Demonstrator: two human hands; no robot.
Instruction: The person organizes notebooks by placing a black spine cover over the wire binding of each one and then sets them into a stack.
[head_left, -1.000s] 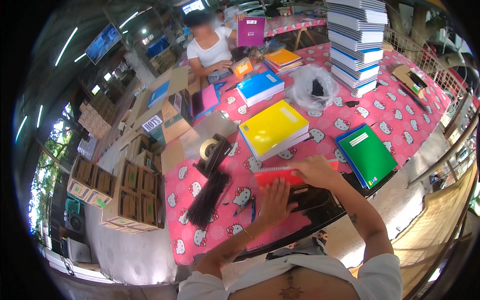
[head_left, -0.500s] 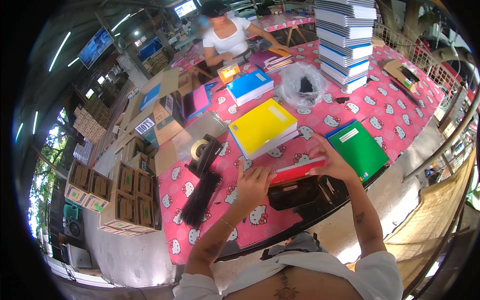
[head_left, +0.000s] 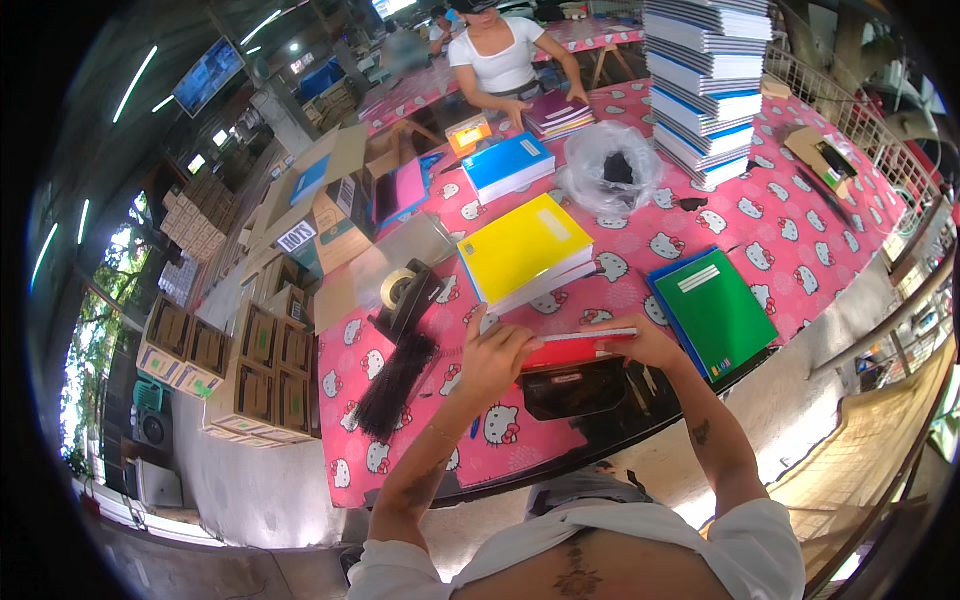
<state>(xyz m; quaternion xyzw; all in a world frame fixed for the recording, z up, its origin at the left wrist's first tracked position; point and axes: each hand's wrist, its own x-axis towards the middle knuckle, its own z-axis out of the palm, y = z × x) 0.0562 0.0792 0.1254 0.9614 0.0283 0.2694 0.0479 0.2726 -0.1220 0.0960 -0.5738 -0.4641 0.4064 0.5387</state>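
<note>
A red notebook is tilted up near the table's front edge, its white page edge along the top. My left hand closes on its left end, index finger pointing up. My right hand grips the right end, fingers behind the cover. Just below lies a black zip case. Beyond my left hand is a stack of yellow notebooks. To the right of my right hand lies a green notebook on top of blue ones. A bundle of thin black coils lies left of my left hand.
A black tape dispenser stands on the left, by an open cardboard box. Farther back are blue notebooks, a clear plastic bag and a tall notebook stack. Across the table, a person handles purple notebooks.
My right hand has lowered, its raised fingers now folded behind the red notebook, which tilts a little differently. Across the table, the person's hands have come together on the purple notebooks. The view has shifted slightly.
</note>
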